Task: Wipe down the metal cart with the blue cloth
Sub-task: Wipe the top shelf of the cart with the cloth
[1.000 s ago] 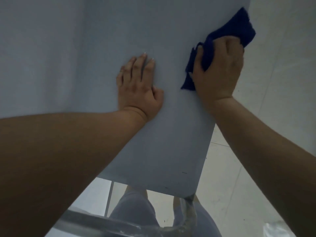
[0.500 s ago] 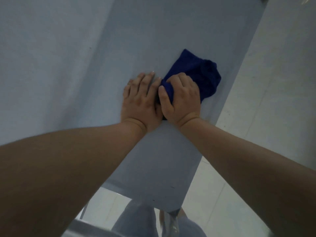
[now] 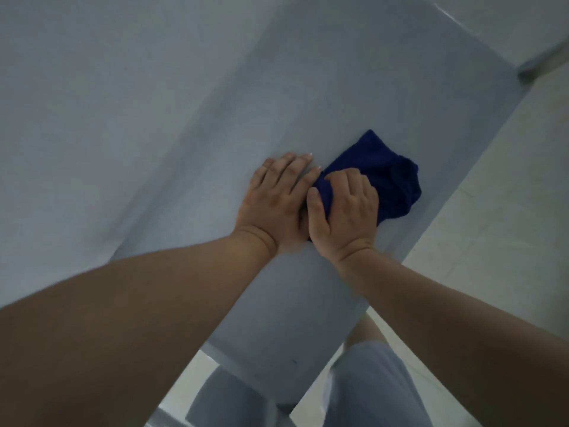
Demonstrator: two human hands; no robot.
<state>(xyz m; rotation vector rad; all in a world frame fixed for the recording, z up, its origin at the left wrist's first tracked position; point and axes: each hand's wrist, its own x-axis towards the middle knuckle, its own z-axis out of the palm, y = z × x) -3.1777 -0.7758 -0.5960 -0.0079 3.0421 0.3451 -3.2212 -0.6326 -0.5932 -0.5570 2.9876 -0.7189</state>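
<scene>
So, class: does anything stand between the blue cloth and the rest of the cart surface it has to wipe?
Only the left hand, flat on the cart surface just left of the blue cloth, touching the right hand that grips it. Ahead and rightward, nothing visible lies on the metal.

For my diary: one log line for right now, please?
right hand: grips cloth on cart | left hand: flat on cart | step: wiping

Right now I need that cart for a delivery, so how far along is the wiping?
Done: unclear, the cart top shows no wiped patch. In hand: right hand grips the blue cloth on the top, left hand flat beside it. Left: likely the far end beyond the cloth.
</scene>
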